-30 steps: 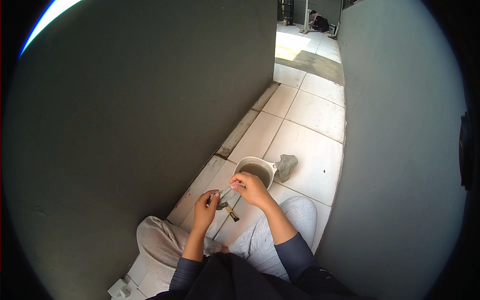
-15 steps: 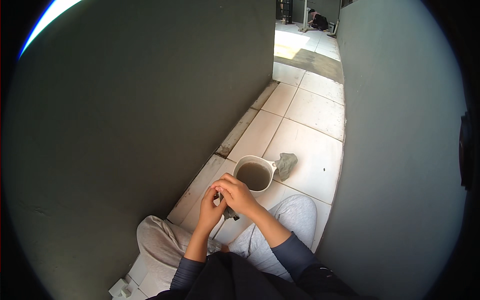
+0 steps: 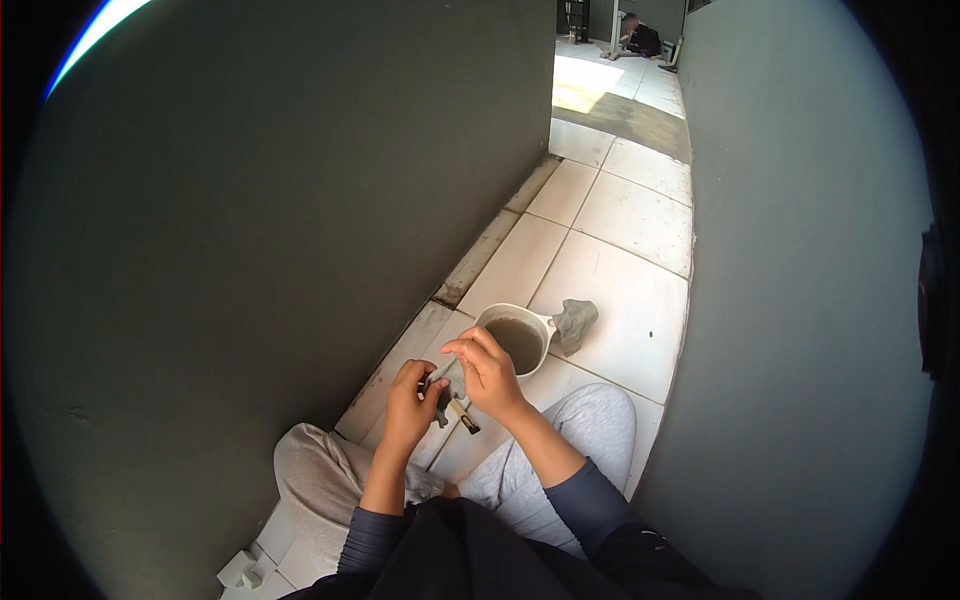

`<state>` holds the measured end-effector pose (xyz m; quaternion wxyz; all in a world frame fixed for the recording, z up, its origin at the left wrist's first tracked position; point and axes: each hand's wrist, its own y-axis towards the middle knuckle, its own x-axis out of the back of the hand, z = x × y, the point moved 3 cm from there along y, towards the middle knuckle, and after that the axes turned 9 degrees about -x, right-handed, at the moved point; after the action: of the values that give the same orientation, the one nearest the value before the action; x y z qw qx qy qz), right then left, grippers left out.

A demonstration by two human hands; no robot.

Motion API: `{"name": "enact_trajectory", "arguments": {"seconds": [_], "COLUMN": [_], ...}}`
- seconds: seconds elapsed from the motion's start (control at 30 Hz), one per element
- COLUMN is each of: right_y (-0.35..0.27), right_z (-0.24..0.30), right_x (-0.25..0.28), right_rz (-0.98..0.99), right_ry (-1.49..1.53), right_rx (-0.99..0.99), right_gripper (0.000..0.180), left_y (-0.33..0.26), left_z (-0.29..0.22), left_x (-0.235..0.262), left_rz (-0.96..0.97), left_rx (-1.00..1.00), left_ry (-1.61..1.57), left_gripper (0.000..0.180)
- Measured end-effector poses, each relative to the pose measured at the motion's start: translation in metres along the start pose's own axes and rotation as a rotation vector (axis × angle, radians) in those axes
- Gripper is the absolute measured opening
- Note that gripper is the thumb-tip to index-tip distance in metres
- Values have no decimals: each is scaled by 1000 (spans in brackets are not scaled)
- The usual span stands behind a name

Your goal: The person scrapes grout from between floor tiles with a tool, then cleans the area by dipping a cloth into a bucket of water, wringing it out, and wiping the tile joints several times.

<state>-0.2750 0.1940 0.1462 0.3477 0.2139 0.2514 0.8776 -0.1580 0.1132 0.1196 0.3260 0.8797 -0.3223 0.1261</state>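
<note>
While the left hand [image 3: 408, 410] sits to the near left of the white dipper [image 3: 546, 345], its grip is pinched on a limp grey scrap [image 3: 455, 383] that looks thin, creased and ragged. Just right of the hand, nearer than the dipper, a small pale-and-dark piece [image 3: 463, 417] shows at a slant. Next, the right hand [image 3: 487, 378] overlaps the dipper's near-left rim, fingers bent; I cannot tell whether its grip closes on anything. The dipper holds murky brown water [image 3: 518, 348], and a crumpled grey rag [image 3: 575, 325] lies at its handle. The left fingers hide part of the scrap; what the small piece is stays unclear.
</note>
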Motion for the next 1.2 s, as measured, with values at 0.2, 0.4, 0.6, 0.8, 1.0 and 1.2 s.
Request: {"name": "enact_trajectory", "arguments": {"seconds": [0.2, 0.4, 0.6, 0.8, 1.0, 1.2], "right_y": [8, 12, 6, 6, 7, -10], "right_z": [-4, -12, -39, -40, -41, -65], "right_x": [11, 22, 25, 33, 42, -2], "right_rz": [-125, 10, 418, 514, 691, 314], "right_ry": [38, -23, 74, 96, 392, 1169], "right_rx": [-28, -233, -445, -532, -499, -1132], "right_gripper": [12, 11, 12, 17, 26, 53], "left_y": [-8, -9, -13, -14, -10, -18], "left_z": [13, 29, 46, 37, 29, 66], "left_x": [17, 31, 54, 70, 87, 45], "left_rz": [-11, 79, 72, 126, 380, -164], "left_rx": [25, 202, 209, 291, 328, 651], "left_ry": [63, -81, -369, -558, -644, -1340], "left_gripper": [15, 15, 20, 17, 20, 65]}}
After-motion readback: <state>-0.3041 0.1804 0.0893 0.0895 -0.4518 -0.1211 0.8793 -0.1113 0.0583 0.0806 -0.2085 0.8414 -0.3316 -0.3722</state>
